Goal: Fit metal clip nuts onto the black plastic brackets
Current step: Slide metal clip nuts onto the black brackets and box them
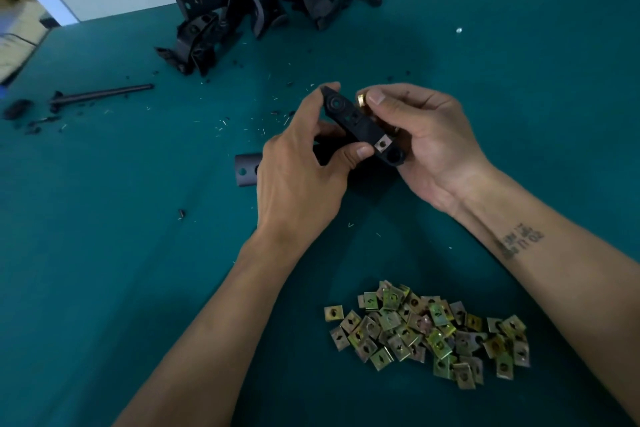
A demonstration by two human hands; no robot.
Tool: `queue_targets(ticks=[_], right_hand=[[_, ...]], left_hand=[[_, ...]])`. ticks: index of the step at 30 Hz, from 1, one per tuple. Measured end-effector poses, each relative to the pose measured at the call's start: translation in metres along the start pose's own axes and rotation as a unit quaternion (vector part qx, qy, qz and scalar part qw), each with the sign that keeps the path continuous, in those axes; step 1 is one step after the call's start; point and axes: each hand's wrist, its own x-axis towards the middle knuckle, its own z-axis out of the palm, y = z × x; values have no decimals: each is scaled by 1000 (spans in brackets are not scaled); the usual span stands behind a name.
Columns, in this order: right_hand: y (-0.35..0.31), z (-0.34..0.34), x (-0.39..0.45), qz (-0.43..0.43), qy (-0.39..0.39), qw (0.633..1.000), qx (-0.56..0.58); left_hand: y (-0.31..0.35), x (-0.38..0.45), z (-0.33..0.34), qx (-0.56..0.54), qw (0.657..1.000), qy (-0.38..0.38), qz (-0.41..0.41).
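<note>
My left hand (301, 163) grips a black plastic bracket (360, 125) above the table, thumb near its lower end and fingers at its far end. One metal clip nut (382, 143) sits on the bracket near its lower end. My right hand (419, 135) pinches a brass-coloured clip nut (362, 101) between thumb and fingers, right beside the bracket's upper middle; its other fingers lie behind the bracket. A pile of loose clip nuts (429, 333) lies on the green table close to me, on the right.
A heap of black brackets (273, 0) lies at the table's far edge by the wall. A black rod (100, 94) and black scraps lie at far left. A dark bracket piece (246, 170) pokes out beside my left hand. Small shavings litter the green table (138, 236).
</note>
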Motion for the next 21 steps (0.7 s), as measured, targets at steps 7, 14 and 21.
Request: queue_targets(ticks=[7,14,21], right_hand=[[-1,0,0,0,5,1000,21],[0,1,-2,-27,22,999,-24],[2,1,-3,-20,15,1000,-7]], left_hand=[[0,0,0,-18,1000,-2,2],[-2,1,1,-31,999,0,7],[-3,0,2,-36,999,-2,16]])
